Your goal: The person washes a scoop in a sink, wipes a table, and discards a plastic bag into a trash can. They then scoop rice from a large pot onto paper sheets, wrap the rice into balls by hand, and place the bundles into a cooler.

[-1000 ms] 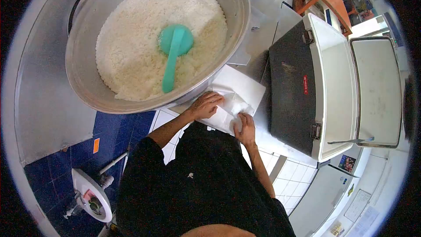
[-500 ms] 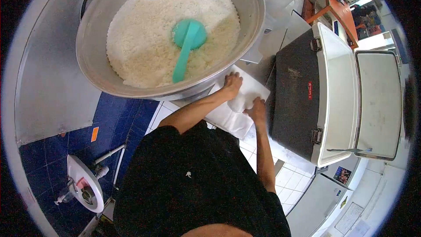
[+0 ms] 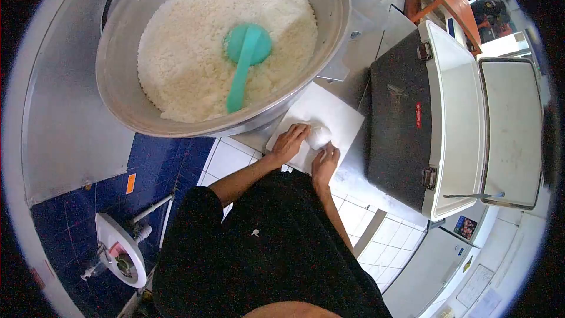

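Note:
On the metal counter, a stack of white sheets [image 3: 338, 115] lies between the big pot and the dark cooler. A rounded white bundle [image 3: 318, 136] rests on it. My left hand [image 3: 291, 142] touches the sheet at the bundle's left side, fingers bent together. Just below and right of the bundle is my right hand [image 3: 325, 162], its fingers curled at the sheet's edge. Whatever the fingertips pinch is too small to make out. White rice [image 3: 194, 35] fills much of the metal pot [image 3: 118, 76], and a turquoise scoop [image 3: 241, 76] lies on the rice.
An open cooler [image 3: 400, 121] stands at the right, its white lid [image 3: 511, 135] swung outward. A small sink [image 3: 118, 247] is at the lower left by blue tiles. An orange table [image 3: 456, 9] stands at the upper right.
Both hands have drawn back toward my body. The sheet under the bundle shows more of its surface. The bundle looks rounder and more compact, and the view has shifted slightly.

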Action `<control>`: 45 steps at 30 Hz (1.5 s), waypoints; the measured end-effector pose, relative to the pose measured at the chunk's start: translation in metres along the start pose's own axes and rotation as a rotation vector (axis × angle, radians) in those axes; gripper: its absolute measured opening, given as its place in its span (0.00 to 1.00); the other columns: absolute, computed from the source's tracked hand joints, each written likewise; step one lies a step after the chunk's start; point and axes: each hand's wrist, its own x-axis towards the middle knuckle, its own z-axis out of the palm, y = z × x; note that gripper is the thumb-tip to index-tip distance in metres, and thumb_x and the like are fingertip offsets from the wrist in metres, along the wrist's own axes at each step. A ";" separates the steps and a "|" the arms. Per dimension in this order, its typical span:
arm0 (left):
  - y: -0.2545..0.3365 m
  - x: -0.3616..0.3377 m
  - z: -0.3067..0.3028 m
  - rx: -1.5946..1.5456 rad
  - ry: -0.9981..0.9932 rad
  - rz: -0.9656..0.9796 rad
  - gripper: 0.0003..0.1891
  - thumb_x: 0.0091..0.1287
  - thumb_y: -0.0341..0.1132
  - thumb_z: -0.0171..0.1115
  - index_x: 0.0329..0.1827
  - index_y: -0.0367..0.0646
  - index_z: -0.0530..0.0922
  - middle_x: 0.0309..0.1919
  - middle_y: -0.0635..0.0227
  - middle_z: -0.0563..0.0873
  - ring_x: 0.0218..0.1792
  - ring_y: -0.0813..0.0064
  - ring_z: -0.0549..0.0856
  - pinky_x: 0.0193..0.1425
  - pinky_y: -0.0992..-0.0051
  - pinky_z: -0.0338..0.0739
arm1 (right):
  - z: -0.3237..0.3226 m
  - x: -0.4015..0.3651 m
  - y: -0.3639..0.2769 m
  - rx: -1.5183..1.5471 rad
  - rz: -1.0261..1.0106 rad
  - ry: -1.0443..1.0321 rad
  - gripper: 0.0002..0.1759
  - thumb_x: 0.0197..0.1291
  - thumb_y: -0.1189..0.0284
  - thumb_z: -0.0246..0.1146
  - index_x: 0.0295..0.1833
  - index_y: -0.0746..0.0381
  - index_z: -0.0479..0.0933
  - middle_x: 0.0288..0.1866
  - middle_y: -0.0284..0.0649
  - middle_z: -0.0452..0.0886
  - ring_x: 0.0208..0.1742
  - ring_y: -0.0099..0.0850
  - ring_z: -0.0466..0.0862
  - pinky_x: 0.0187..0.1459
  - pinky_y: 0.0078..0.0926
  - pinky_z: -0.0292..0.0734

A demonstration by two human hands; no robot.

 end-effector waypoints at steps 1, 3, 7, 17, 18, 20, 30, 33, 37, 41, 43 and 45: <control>0.005 -0.004 0.000 -0.003 -0.002 0.007 0.26 0.58 0.28 0.60 0.62 0.35 0.73 0.55 0.56 0.78 0.55 0.59 0.77 0.55 0.61 0.77 | 0.001 -0.005 -0.003 -0.003 0.004 0.006 0.20 0.59 0.79 0.57 0.58 0.70 0.74 0.49 0.56 0.75 0.49 0.51 0.77 0.52 0.44 0.74; 0.015 -0.001 -0.009 0.119 -0.009 0.012 0.31 0.59 0.29 0.60 0.68 0.34 0.68 0.59 0.52 0.74 0.59 0.53 0.72 0.63 0.58 0.68 | 0.003 -0.010 -0.008 -0.023 -0.050 -0.051 0.28 0.62 0.78 0.55 0.68 0.74 0.64 0.56 0.62 0.70 0.55 0.53 0.73 0.60 0.43 0.69; 0.024 0.016 -0.012 -0.040 -0.075 -0.172 0.30 0.60 0.28 0.59 0.67 0.31 0.68 0.56 0.51 0.77 0.56 0.50 0.75 0.63 0.58 0.68 | 0.010 0.015 -0.010 0.050 0.256 -0.088 0.29 0.72 0.65 0.48 0.71 0.75 0.59 0.55 0.65 0.72 0.54 0.58 0.73 0.60 0.45 0.69; 0.058 0.083 -0.007 -1.061 -0.007 -0.565 0.30 0.73 0.48 0.56 0.70 0.35 0.68 0.62 0.59 0.78 0.59 0.72 0.77 0.62 0.75 0.72 | -0.005 0.071 -0.001 1.258 0.574 0.033 0.43 0.68 0.49 0.55 0.74 0.72 0.53 0.70 0.49 0.65 0.69 0.37 0.66 0.69 0.32 0.57; 0.071 0.088 -0.013 -1.156 0.039 -0.560 0.29 0.72 0.46 0.58 0.69 0.35 0.68 0.63 0.60 0.76 0.63 0.73 0.74 0.66 0.75 0.69 | -0.019 0.077 -0.018 1.204 0.531 0.119 0.37 0.70 0.51 0.53 0.71 0.69 0.58 0.67 0.48 0.67 0.67 0.35 0.67 0.68 0.32 0.58; 0.109 0.099 -0.047 -1.228 0.070 -0.416 0.28 0.72 0.44 0.59 0.68 0.34 0.69 0.62 0.60 0.76 0.63 0.72 0.74 0.66 0.74 0.68 | -0.047 0.086 -0.040 0.944 0.435 0.251 0.32 0.73 0.52 0.47 0.69 0.67 0.59 0.68 0.48 0.66 0.67 0.36 0.67 0.69 0.32 0.57; 0.231 0.122 -0.148 -1.302 0.104 0.046 0.38 0.61 0.59 0.65 0.63 0.37 0.65 0.63 0.55 0.72 0.65 0.64 0.71 0.71 0.64 0.61 | -0.205 0.117 -0.119 0.836 -0.460 0.622 0.47 0.46 0.46 0.76 0.60 0.67 0.63 0.57 0.52 0.77 0.61 0.41 0.78 0.58 0.37 0.74; 0.259 0.127 -0.151 -1.369 0.085 0.178 0.40 0.60 0.53 0.66 0.66 0.34 0.60 0.62 0.50 0.70 0.65 0.58 0.70 0.72 0.60 0.59 | -0.261 0.109 -0.120 1.077 -0.165 0.382 0.45 0.38 0.51 0.80 0.56 0.65 0.67 0.47 0.42 0.76 0.49 0.32 0.83 0.50 0.29 0.78; 0.273 0.129 -0.147 -1.139 0.006 0.395 0.40 0.60 0.52 0.63 0.67 0.35 0.57 0.60 0.43 0.74 0.64 0.51 0.71 0.73 0.56 0.56 | -0.335 0.129 -0.095 1.317 -0.020 0.160 0.45 0.43 0.47 0.76 0.59 0.63 0.67 0.43 0.38 0.75 0.43 0.26 0.82 0.42 0.25 0.79; 0.238 0.119 -0.188 -0.483 0.242 0.357 0.39 0.70 0.66 0.45 0.66 0.36 0.65 0.60 0.44 0.76 0.58 0.54 0.78 0.67 0.53 0.66 | -0.405 0.209 -0.058 0.809 0.023 0.078 0.35 0.52 0.48 0.71 0.58 0.60 0.72 0.44 0.36 0.79 0.40 0.25 0.82 0.40 0.24 0.79; 0.230 0.131 -0.225 -0.288 0.443 0.422 0.34 0.72 0.62 0.45 0.57 0.34 0.74 0.54 0.52 0.81 0.53 0.58 0.81 0.60 0.59 0.75 | -0.391 0.269 0.002 0.513 0.171 -0.180 0.36 0.52 0.45 0.70 0.58 0.59 0.75 0.51 0.41 0.80 0.43 0.31 0.83 0.41 0.28 0.80; 0.208 0.130 -0.274 0.101 0.465 0.252 0.25 0.75 0.51 0.49 0.56 0.35 0.75 0.48 0.56 0.84 0.51 0.60 0.82 0.57 0.62 0.76 | -0.339 0.316 0.089 0.209 0.295 -0.370 0.46 0.48 0.39 0.70 0.63 0.63 0.71 0.58 0.47 0.77 0.52 0.38 0.81 0.49 0.32 0.79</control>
